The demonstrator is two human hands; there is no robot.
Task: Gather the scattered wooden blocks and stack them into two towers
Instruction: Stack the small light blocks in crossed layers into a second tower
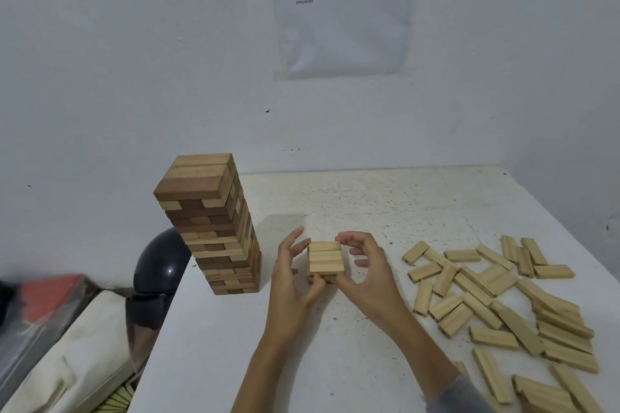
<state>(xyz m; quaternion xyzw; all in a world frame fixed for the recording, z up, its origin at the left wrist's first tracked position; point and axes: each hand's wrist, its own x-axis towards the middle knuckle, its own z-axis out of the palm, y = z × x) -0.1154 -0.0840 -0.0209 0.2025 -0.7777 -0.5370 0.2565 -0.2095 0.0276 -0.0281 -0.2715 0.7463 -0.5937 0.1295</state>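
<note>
Okay so from where I'm standing, the small stack (325,260) of pale blocks sits on the white table (369,198), right between the person's two hands. The left hand (290,282) is on its left side, fingers spread and mostly straight, standing a bit off the wood, with the thumb tucked against the lower front of the stack. The right hand (372,275) cups the other side. Its fingers are loosely curled and apart, there's a sliver of gap between them and the stack's right face, and its thumb meets the base too. Neither hand looks clamped on it. The tall tower (208,221), a mix of dark and light wood, stands just to the left, close to the table's left edge, with a black rounded thing (161,265) off the table behind it. The loose blocks (503,298) lie in a messy spread to the right, well apart from the stack and running toward the right edge. Bare tabletop stretches behind the stack up to the wall (134,77).
</note>
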